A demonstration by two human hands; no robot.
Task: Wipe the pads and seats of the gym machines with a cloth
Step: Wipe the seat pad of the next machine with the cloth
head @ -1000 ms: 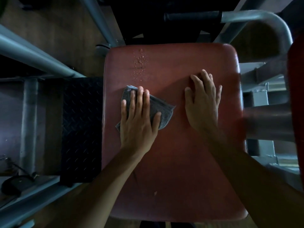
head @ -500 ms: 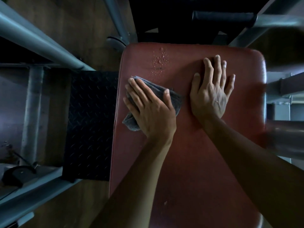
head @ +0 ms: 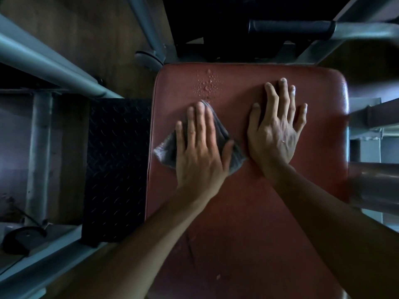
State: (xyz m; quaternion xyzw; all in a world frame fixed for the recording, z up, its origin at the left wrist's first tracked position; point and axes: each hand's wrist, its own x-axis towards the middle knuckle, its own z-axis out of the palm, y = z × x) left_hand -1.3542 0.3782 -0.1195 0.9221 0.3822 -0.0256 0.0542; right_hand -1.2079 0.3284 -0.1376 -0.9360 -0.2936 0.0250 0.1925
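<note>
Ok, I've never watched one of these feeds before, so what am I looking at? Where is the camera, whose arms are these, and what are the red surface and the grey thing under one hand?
This moment is shown in one picture, taken by a wide-angle camera worn on a person's head. It looks down at their own two bare hands, and there is no robot. The big red pad is the cushion of a gym machine. The grey tubes beside it are the machine's frame, and the black bar at the top is a grip. The left hand lies flat, fingers straight, pressing a folded grey cloth onto the pad. The right hand rests flat on the bare pad beside it and holds nothing. Just beyond the cloth is a patch of droplets, not yet wiped.
</note>
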